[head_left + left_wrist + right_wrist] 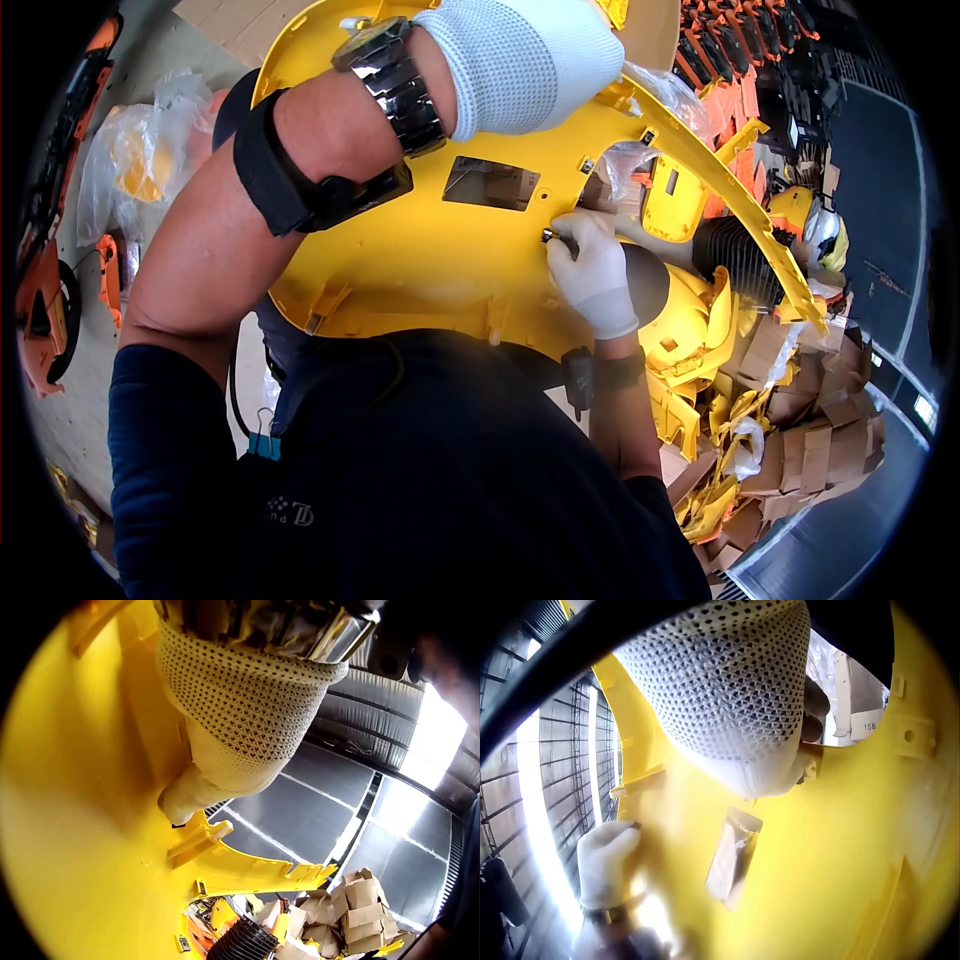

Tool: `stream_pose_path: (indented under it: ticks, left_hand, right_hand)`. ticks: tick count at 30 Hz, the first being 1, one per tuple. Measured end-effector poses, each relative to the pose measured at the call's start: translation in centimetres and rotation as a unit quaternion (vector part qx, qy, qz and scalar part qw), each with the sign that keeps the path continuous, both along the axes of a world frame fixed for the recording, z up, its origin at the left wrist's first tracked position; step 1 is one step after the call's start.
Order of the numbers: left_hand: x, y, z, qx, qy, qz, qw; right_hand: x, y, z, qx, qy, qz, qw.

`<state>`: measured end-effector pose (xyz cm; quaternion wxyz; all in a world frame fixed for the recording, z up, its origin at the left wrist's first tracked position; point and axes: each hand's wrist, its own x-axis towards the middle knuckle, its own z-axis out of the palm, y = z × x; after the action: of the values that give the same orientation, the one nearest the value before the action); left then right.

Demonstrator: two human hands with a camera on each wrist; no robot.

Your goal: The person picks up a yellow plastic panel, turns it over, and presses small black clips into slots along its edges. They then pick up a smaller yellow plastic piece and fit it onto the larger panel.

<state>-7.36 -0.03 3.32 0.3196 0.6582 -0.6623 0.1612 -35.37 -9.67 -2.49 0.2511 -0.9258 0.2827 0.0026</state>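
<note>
A large curved yellow panel lies across the person's front, its inner side facing up. The gloved left hand reaches over its far part; in the left wrist view the left hand has its fingertips at a small dark piece against the panel. From the right wrist view, the left hand pinches that dark piece. The gloved right hand pinches a small black-and-silver piece near the rectangular opening. Its fingertips are mostly hidden behind the right hand in the right wrist view.
Yellow parts and cardboard are heaped at right, beside a black ribbed object. Orange parts stand in rows at upper right. Plastic-wrapped yellow parts lie at left, near an orange-and-black frame.
</note>
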Motion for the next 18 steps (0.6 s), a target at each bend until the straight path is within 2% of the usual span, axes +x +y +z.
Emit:
stream_pose_path:
  ticks: [5, 11, 18]
  left_hand:
    - [-0.05, -0.03, 0.20, 0.006, -0.007, -0.002, 1.000]
    - [0.11, -0.11, -0.05, 0.007, 0.002, -0.008, 1.000]
    - [0.03, -0.01, -0.12, 0.009, 0.005, 0.005, 1.000]
  right_hand:
    - [0.54, 0.14, 0.11, -0.027, -0.026, 0.052, 0.998]
    - [0.93, 0.80, -0.02, -0.093, 0.010, 0.102, 0.990]
    - [0.75, 0.87, 0.32, -0.049, 0.002, 0.076, 0.996]
